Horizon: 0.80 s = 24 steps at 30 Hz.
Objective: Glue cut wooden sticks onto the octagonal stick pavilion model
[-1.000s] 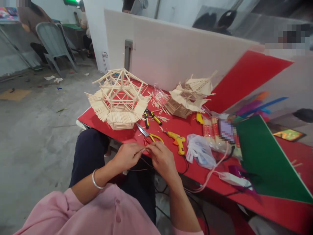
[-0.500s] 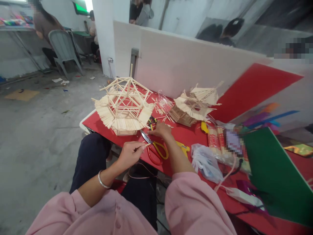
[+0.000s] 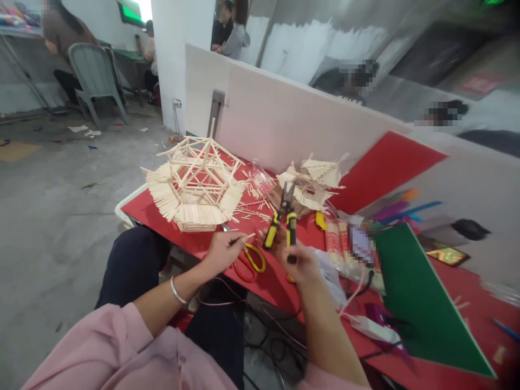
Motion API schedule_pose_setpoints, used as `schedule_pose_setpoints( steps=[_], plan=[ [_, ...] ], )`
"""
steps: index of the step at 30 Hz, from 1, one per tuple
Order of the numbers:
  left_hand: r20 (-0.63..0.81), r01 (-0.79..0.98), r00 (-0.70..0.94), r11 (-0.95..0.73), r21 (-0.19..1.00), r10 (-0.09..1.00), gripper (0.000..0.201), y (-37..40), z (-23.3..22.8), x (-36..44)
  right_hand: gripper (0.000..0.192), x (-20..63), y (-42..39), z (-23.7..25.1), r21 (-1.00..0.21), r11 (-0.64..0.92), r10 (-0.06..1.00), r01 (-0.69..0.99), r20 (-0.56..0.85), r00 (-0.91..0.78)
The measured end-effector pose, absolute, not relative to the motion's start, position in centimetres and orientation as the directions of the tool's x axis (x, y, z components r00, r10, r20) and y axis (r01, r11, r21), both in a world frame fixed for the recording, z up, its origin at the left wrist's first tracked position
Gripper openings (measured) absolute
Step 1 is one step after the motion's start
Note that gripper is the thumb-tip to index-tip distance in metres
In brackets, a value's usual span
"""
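Observation:
Between the fingers of my left hand [image 3: 222, 252] is a short thin wooden stick [image 3: 249, 237], pointing to the right. My right hand [image 3: 298, 262] grips a pair of pliers [image 3: 287, 203] with black and yellow handles, raised above the table with jaws pointing away from me. Under and beside my left hand lie scissors [image 3: 260, 259] with red and yellow handles, their blades mostly covered. Just beyond stands a lantern-like frame of wooden sticks [image 3: 199, 189] with a fanned skirt of sticks. Farther right, behind the pliers, is a smaller stick model [image 3: 314, 181].
Loose sticks [image 3: 254, 208] and a clear plastic wrapper are scattered on the red tabletop [image 3: 199, 246]. A plastic bag [image 3: 331, 276], stick packs [image 3: 335, 241], a phone [image 3: 363, 246] and a green board [image 3: 422, 303] stand to the right. A pale panel [image 3: 284, 108] closes off the back.
My right hand has picked up the pliers from the table beside the large frame and brought them up and to the right. My left hand still holds the stick. The view has shifted right.

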<state>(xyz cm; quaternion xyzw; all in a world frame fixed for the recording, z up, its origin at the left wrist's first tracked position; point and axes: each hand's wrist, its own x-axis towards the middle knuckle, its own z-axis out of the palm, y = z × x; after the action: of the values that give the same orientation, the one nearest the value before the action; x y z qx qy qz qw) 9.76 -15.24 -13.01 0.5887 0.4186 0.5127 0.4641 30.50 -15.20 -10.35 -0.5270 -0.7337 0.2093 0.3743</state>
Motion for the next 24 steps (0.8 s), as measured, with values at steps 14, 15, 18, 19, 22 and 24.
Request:
schedule_pose_setpoints(
  steps=[14,15,18,19,22,24],
  plan=[
    [0.294,-0.09,0.139,-0.284,0.955,0.946,0.027,-11.5,-10.0,17.3,0.072,36.3,-20.0,-7.7,-0.481,0.147,0.989,0.864,0.054,-0.139],
    [0.306,-0.062,0.146,-0.3,0.952,0.941,0.027,-11.4,-10.1,17.5,0.072,36.4,-19.7,-7.8,-0.454,0.144,0.99,0.879,0.059,-0.131],
    [0.326,0.01,0.142,-0.331,0.944,0.934,0.025,-11.3,-10.3,17.8,0.073,36.6,-18.9,-8.1,-0.423,0.143,0.99,0.895,0.076,-0.122],
    [0.329,0.025,0.137,-0.335,0.942,0.934,0.024,-11.3,-10.3,17.9,0.073,36.7,-18.6,-8.1,-0.429,0.15,0.989,0.891,0.078,-0.13],
    [0.349,0.07,0.13,-0.36,0.93,0.928,0.023,-11.1,-10.1,17.8,0.073,36.6,-18.0,-8.2,-0.465,0.194,0.981,0.864,0.094,-0.17],
    [0.383,0.106,0.138,-0.398,0.911,0.913,0.024,-10.9,-9.8,17.7,0.072,36.5,-17.7,-8.2,-0.492,0.224,0.975,0.841,0.118,-0.191]
  ],
)
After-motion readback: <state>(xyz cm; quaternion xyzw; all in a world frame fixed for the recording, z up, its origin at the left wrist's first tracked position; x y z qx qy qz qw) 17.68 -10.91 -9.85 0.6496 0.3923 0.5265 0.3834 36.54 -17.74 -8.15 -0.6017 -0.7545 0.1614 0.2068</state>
